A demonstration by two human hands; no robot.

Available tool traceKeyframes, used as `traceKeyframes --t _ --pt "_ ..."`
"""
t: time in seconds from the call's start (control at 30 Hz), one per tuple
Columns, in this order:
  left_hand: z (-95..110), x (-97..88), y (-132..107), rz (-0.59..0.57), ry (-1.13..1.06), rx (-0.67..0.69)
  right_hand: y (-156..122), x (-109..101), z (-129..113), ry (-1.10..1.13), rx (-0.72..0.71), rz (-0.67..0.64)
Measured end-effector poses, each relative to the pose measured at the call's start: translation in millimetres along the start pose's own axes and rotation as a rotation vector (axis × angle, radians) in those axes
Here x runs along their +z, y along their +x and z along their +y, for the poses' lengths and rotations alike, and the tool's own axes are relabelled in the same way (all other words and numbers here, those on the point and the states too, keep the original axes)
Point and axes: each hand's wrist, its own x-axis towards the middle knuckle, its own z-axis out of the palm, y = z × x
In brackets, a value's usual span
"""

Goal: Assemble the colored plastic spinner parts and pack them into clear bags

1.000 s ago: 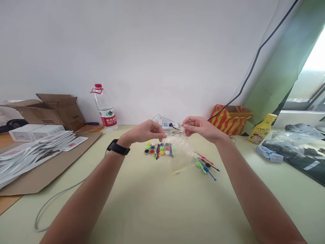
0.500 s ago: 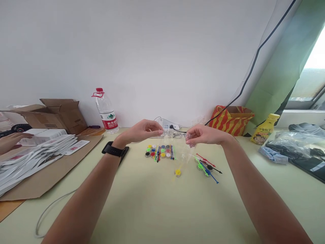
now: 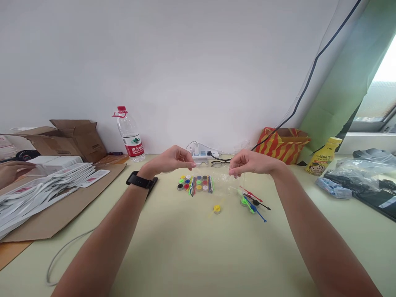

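Note:
My left hand (image 3: 179, 160) is pinched closed above the table, left of the middle; anything between its fingertips is too faint to make out. Across from it, my right hand (image 3: 244, 162) pinches a thin clear plastic bag (image 3: 227, 179), which shows only as faint glints. Below and between the hands lie rows of small coloured discs (image 3: 199, 182) with bundled plastic arrows (image 3: 210, 184). Nearer me sits a single yellow disc (image 3: 217, 208) with a pale arrow. Under my right hand is a loose group of discs and red, black, green and blue arrows (image 3: 259, 214).
A water bottle (image 3: 132, 138), a power strip (image 3: 202, 152), eyeglasses (image 3: 220, 163), and a striped bag (image 3: 282, 146) stand along the wall. At left, another person's hand (image 3: 14, 172) is by white cards (image 3: 52, 187) and a carton (image 3: 68, 140). A yellow bottle (image 3: 323, 159) stands right.
The plastic bag no longer hangs low from my right hand and looks higher and flatter. My hands have shifted only slightly. The other person's hand at left has moved a little.

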Motion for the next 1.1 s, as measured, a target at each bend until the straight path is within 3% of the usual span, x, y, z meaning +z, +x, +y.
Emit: traceKeyframes --t 0.23,0.43,0.6,0.8,1.1 --pt "-7.3 0.4 0.6 0.048 -0.071 -0.02 -5.1 -3.7 3.2 0.058 -0.052 0.167" --pt "-14.4 2.0 1.3 -0.223 0.071 -0.091 -2.2 -8.0 12.1 0.109 -0.08 0.309" --pt "-15.8 5.1 4.6 -0.105 0.019 -0.091 3.3 -9.8 19.8 0.177 -0.12 0.46" --pt "-12.2 3.9 3.3 -0.015 0.054 -0.105 2.6 -10.3 21.3 0.198 -0.135 0.423" --pt "-17.0 7.7 7.2 -0.067 0.029 -0.102 0.5 -11.6 20.7 0.188 -0.111 0.355"
